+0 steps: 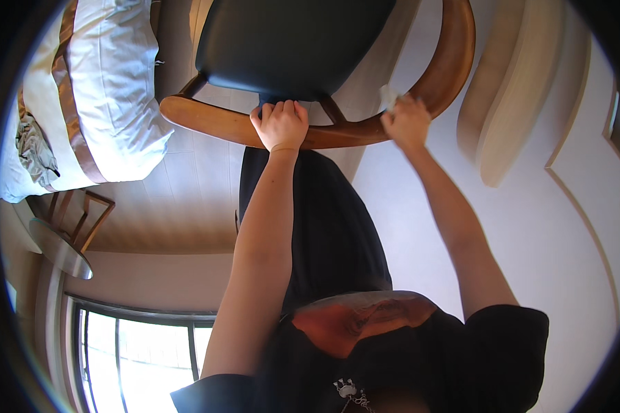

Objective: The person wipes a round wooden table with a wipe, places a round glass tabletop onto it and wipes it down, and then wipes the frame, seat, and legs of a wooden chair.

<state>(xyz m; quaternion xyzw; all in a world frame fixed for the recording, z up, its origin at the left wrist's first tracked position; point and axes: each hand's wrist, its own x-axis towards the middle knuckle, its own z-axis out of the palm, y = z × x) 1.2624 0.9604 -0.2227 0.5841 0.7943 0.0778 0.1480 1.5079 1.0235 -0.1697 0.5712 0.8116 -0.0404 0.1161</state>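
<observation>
A wooden chair has a curved brown armrest rail (212,124) and a dark, smooth seat pad (289,41). My left hand (281,124) is closed over the near part of the rail, fingers curled over its top. Farther right, where the rail bends away, my right hand (408,121) rests on it, slightly blurred. A crumpled white cloth or tissue (388,97) pokes out at the fingers of that hand. The underside of both hands is hidden.
At the left stands a bed with white bedding (113,93) and a brown band. A round glass-topped table (62,250) is at the lower left, near a window (150,356). Pale wooden shelves (516,98) are on the white wall at the right.
</observation>
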